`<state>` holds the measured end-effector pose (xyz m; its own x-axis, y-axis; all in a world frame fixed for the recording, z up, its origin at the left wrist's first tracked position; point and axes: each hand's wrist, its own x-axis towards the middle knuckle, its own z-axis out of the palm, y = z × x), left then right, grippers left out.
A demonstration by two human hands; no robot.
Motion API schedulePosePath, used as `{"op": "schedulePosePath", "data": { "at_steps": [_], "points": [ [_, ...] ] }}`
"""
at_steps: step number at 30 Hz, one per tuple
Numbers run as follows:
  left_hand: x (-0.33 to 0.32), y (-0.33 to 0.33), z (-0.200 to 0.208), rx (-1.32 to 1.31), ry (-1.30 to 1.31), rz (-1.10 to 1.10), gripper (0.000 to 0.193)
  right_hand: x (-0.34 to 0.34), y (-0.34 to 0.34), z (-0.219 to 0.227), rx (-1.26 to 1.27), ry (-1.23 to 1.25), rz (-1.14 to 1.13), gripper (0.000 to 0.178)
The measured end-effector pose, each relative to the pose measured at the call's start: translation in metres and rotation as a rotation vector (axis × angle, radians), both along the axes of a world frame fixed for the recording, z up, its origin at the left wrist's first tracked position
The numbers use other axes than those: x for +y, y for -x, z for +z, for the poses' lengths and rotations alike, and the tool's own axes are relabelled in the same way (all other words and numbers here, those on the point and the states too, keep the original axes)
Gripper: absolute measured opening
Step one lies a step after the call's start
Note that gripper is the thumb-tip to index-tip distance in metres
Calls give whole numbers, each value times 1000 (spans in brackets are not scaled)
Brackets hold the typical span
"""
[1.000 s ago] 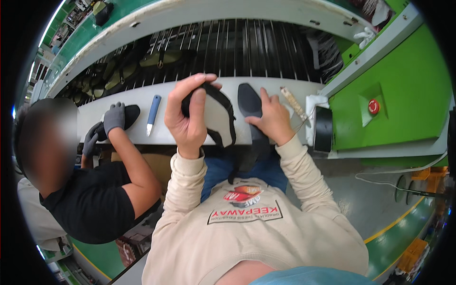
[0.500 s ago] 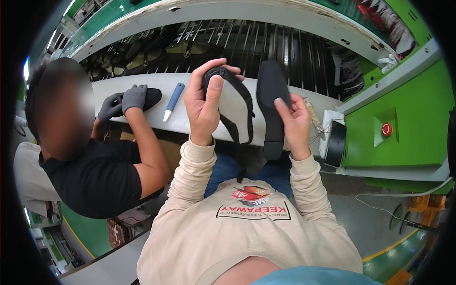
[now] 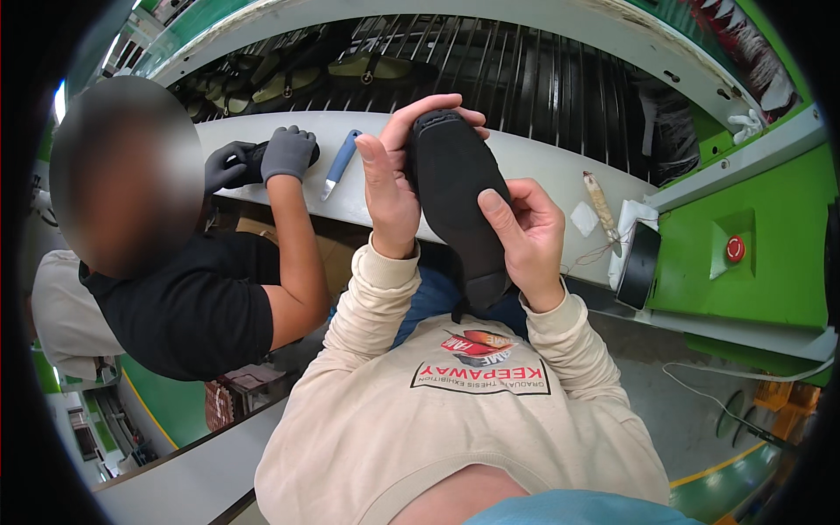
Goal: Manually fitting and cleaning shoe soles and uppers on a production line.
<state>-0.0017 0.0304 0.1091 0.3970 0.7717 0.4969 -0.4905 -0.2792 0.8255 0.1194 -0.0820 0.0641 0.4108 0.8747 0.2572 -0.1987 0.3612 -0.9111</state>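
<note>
A black shoe sole (image 3: 459, 197) lies over the shoe upper (image 3: 429, 118), which is almost wholly hidden beneath it; only a dark edge shows at the far end. My left hand (image 3: 395, 179) cups the upper's far end from the left, fingers curled behind it and thumb raised off the sole. On the right, my right hand (image 3: 527, 229) grips the sole's edge, its thumb flat on top and the fingers at the side. Both pieces are held in the air above the near edge of the white bench.
A blue-handled knife (image 3: 341, 164) lies on the white bench (image 3: 573, 171), left of my hands. To the left, a co-worker's gloved hands (image 3: 289, 153) hold a dark shoe piece. Footwear (image 3: 372, 66) rests on the rollers beyond. At right are a wrapped tool (image 3: 601, 203) and a green machine (image 3: 700, 210).
My right hand has brought the sole leftward onto the upper, covering its pale underside. My left thumb has lifted away from the upper. The whole view has shifted slightly.
</note>
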Motion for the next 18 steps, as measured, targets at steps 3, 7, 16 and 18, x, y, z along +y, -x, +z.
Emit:
{"op": "schedulePosePath", "data": {
  "at_steps": [3, 7, 16, 18],
  "points": [
    [1, 2, -1, 9, 7, 6, 105, 1, -1, 2, 9, 0, -10, 25],
    [2, 4, -2, 27, -3, 14, 105, 2, -1, 3, 6, -11, -8, 25],
    [1, 2, 0, 14, 20, 16, 108, 3, 0, 3, -13, 14, -4, 27],
    [0, 2, 1, 10, 20, 17, 107, 3, 1, 3, -17, 11, -11, 27]
  ]
}}
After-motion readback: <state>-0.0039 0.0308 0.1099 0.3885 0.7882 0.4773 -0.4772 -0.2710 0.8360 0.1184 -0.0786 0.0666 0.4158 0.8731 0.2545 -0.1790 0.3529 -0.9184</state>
